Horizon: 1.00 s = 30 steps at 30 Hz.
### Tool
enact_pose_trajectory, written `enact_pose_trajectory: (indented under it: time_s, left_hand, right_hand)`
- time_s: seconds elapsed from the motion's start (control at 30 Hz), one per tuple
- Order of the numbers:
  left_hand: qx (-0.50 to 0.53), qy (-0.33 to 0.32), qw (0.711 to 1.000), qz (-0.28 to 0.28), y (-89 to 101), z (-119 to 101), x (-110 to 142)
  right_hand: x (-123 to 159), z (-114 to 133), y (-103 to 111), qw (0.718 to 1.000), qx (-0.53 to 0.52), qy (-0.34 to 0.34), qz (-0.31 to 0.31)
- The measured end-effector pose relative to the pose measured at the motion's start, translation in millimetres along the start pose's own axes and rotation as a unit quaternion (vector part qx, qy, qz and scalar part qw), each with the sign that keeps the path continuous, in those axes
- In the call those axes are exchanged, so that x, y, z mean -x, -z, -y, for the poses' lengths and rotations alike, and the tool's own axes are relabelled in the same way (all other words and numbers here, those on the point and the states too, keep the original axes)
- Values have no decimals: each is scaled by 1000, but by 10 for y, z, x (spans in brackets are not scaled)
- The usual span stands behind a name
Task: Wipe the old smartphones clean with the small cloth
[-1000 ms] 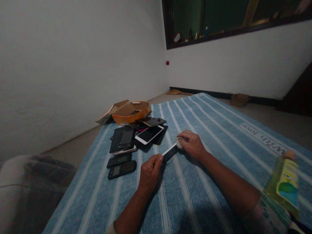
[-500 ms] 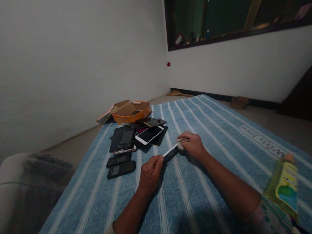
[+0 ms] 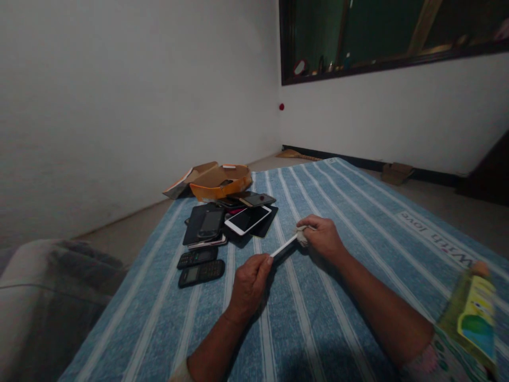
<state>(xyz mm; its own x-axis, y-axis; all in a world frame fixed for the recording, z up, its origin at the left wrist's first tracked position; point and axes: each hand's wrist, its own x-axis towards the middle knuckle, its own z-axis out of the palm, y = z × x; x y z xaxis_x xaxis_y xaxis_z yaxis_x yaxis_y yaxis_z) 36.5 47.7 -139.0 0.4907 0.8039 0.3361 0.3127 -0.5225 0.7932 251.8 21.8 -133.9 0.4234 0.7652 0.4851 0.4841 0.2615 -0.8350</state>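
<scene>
My left hand (image 3: 250,282) is closed on the near end of a thin white-edged smartphone (image 3: 283,246), seen almost edge-on above the striped cloth. Pinched in my right hand (image 3: 323,237) is a small crumpled whitish cloth (image 3: 302,236), pressed at the phone's far end. Left of my hands lies a loose pile of phones, with a white smartphone (image 3: 248,219) and a black phone (image 3: 211,223) on top. Two keypad phones lie nearer me, the front one (image 3: 201,273) beside the other (image 3: 197,257).
An open orange cardboard box (image 3: 221,189) stands behind the pile. At the right lies a bottle of yellowish liquid (image 3: 471,313), near my right forearm. A blue striped cloth (image 3: 318,329) covers the surface. Pale fabric (image 3: 51,313) sits at the left.
The whole view has shifted slightly, so things appear a little further right. Both hands keep their holds on the smartphone and the cloth, with little other visible movement.
</scene>
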Motion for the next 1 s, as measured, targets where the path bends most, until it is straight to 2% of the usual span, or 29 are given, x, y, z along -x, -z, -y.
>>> enact_pose_trajectory:
  time_s: [0.07, 0.2, 0.27, 0.4, 0.6, 0.7, 0.8, 0.87, 1.0]
  left_hand:
    - [1, 2, 1000, -1, -1, 0, 7]
    - [-2, 2, 1000, -5, 1, 1, 21]
    - [-5, 1, 1000, -6, -1, 2, 25]
    - [-3, -9, 1000, -8, -9, 4, 35]
    - [-13, -20, 1000, -12, -14, 15, 50]
    - [-17, -23, 1000, -11, -19, 15, 57]
    - [-17, -26, 999, -11, -29, 17, 65]
    - [-17, -24, 1000, -11, -34, 21, 71]
    - [-21, -17, 1000, -13, -37, 29, 80]
  right_hand:
    - [15, 17, -10, 1000, 8, 21, 2]
    - [56, 70, -38, 993, 34, 103, 47]
    - [56, 66, -37, 994, 34, 92, 48]
    - [40, 26, -23, 999, 34, 30, 13]
    - [80, 95, -44, 989, 54, 118, 68]
    - [70, 84, -25, 994, 44, 79, 65]
    - [57, 43, -10, 998, 44, 38, 31]
    - [67, 42, -19, 997, 50, 55, 26]
    - [107, 98, -48, 990, 54, 114, 68]
